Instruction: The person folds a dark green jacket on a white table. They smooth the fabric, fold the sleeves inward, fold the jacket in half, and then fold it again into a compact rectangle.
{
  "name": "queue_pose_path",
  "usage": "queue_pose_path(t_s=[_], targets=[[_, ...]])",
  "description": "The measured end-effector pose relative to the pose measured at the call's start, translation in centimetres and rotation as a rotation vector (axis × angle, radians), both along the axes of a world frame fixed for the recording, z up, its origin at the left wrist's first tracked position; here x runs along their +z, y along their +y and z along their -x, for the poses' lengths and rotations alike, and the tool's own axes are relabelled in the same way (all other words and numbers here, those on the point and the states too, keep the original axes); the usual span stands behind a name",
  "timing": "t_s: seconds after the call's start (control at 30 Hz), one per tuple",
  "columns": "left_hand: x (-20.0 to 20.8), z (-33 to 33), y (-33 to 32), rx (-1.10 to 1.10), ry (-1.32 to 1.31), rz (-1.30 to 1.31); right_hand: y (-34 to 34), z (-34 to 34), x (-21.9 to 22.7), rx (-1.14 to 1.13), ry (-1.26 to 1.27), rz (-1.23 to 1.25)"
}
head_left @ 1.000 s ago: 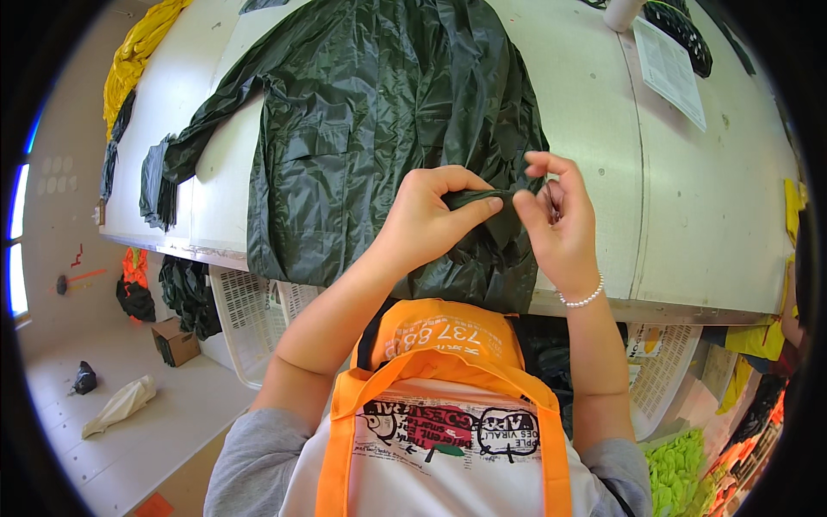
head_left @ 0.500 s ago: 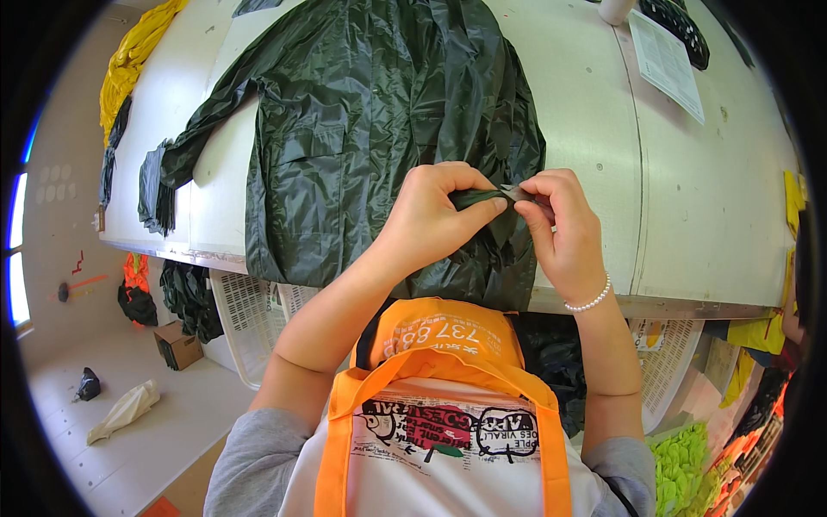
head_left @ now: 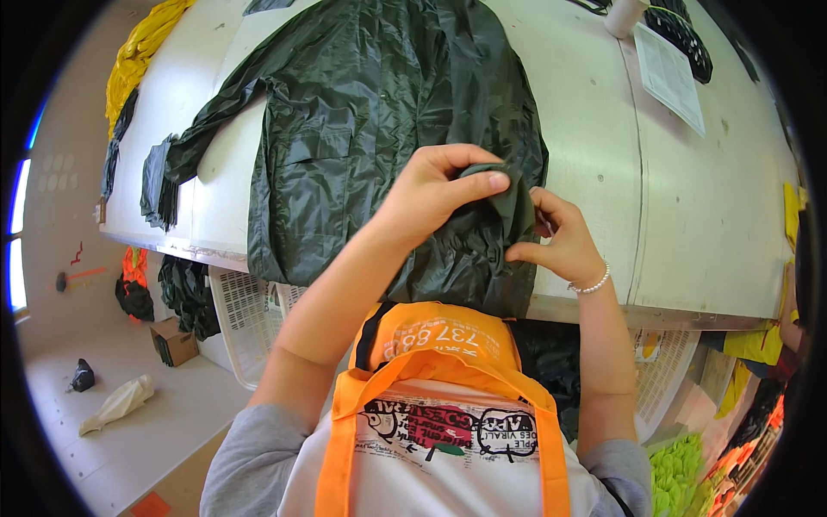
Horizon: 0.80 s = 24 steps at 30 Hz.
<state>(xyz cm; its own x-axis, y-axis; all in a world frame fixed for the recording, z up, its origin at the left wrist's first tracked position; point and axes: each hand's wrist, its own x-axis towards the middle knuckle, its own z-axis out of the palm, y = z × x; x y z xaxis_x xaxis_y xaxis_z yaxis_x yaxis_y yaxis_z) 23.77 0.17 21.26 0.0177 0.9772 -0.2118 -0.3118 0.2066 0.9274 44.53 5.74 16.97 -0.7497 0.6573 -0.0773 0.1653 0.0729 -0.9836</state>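
A dark green, shiny jacket (head_left: pixel 345 112) lies spread on the pale table, one sleeve stretched to the left and its lower edge hanging over the near side. My left hand (head_left: pixel 439 194) is closed on a gathered part of the jacket that looks like a sleeve end, thumb on top and the cloth lifted in a fold. Just right of it, my right hand (head_left: pixel 564 237) has curled fingers at the same fold, thumb against its edge and fingertips partly behind the cloth. Whether a small tool sits inside my right hand is hidden.
A stack of dark pieces (head_left: pixel 158 185) lies by the left sleeve. Yellow cloth (head_left: pixel 138 52) is at the far left. On the right are a paper sheet (head_left: pixel 668 77) and a white cylinder (head_left: pixel 622 17). White plastic baskets (head_left: pixel 245 314) stand below the table edge.
My left hand has raised and turned the gathered cloth. My right hand has moved slightly down along it; a small silvery thing at its fingertips earlier no longer shows.
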Motion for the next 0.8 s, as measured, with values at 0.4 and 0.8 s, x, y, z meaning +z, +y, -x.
queue_pose_path(t_s=[0.4,0.8], targets=[[-4.2,-5.6,0.0,0.208,0.449,-0.135,0.9,3.1,0.0,-0.861,0.139,-0.411],[-1.8,-2.1,-0.1,0.091,0.568,-0.239,-0.3,0.9,2.9,-0.789,0.149,-0.348]])
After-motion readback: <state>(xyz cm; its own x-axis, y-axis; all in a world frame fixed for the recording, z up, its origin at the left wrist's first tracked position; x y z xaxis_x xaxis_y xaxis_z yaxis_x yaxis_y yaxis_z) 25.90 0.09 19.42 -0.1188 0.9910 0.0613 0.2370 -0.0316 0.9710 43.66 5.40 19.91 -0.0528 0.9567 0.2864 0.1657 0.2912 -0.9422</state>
